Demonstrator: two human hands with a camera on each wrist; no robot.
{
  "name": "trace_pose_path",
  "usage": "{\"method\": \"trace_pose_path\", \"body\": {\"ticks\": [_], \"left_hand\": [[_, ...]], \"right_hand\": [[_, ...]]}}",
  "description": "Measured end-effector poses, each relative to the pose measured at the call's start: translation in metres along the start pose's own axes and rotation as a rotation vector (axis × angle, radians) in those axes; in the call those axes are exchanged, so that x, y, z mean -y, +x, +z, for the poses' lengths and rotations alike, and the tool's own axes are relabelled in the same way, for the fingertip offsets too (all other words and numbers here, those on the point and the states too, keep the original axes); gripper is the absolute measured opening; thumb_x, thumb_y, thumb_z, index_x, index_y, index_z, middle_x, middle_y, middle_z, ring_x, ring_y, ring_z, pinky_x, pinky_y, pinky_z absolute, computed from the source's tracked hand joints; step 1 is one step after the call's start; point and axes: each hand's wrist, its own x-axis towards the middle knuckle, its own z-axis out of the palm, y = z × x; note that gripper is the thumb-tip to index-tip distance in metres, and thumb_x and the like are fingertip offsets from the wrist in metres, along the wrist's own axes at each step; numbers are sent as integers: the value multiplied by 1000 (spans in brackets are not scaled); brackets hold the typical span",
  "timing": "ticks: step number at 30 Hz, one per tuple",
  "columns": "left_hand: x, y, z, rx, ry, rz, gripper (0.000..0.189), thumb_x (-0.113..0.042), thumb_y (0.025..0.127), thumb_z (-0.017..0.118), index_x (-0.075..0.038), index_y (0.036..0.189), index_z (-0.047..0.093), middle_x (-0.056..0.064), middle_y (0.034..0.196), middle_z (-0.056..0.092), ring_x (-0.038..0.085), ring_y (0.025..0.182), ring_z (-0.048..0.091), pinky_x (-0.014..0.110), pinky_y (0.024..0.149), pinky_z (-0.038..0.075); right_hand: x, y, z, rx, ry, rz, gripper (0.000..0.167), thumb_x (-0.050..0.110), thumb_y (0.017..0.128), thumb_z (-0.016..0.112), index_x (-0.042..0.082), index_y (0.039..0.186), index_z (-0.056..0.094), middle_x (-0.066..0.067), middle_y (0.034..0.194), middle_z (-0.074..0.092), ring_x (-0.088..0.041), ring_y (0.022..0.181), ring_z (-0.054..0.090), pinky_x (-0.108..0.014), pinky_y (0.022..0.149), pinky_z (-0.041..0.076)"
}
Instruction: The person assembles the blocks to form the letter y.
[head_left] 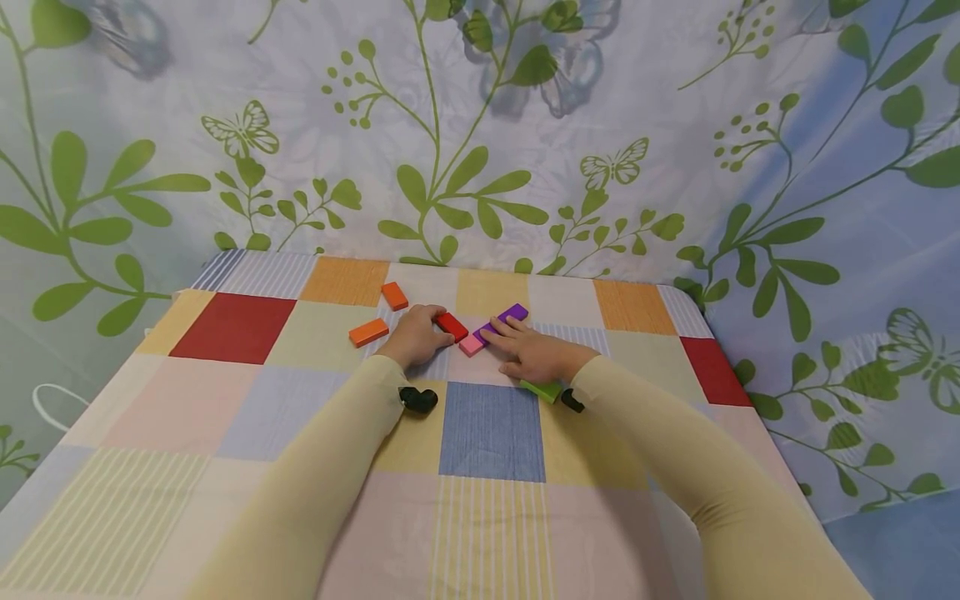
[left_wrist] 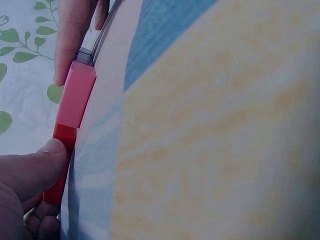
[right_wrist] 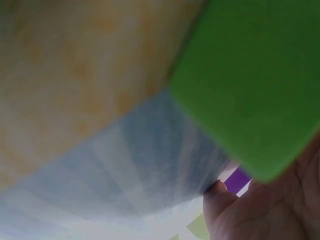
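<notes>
My left hand (head_left: 417, 337) pinches a red block (head_left: 452, 327) between thumb and fingers, low over the table. The red block's end meets a pink block (head_left: 470, 345); the left wrist view shows the red (left_wrist: 64, 132) and pink (left_wrist: 77, 95) pieces end to end. Beyond the pink one, purple blockwork (head_left: 517, 312) runs slantwise to the upper right, partly hidden beneath fingers. My right hand (head_left: 538, 353) lies over that purple part with its fingers stretched out. A green block (head_left: 542, 390) sits under the right wrist and looms large in the right wrist view.
Two orange blocks lie left of my left hand, one nearer (head_left: 368, 333) and one farther back (head_left: 394, 296). A patchwork cloth (head_left: 491, 433) covers the table. Behind it hangs a leaf-patterned curtain (head_left: 480, 125). A white cable (head_left: 52, 396) loops by the left edge.
</notes>
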Motion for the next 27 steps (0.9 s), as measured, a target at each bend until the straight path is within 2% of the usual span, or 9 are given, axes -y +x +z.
{"method": "trace_pose_path", "body": {"ticks": [7,27], "left_hand": [[-1,-1,0,4,-26,-17,60,-28,100,73,-11,153,53,16,150,51,34,132,50,52,120,41],[-2,0,3,4,-1,-29,57,-29,101,71,-16,154,54,14,150,50,34,132,47,53,119,41]], "right_hand": [[2,-2,-1,-3,-1,-6,79,39,109,53,27,171,6,-5,179,-5,-36,165,-8,-56,131,15],[0,0,0,12,-15,17,80,43,108,53,32,170,4,-2,179,-6,-34,165,-9,-54,131,16]]}}
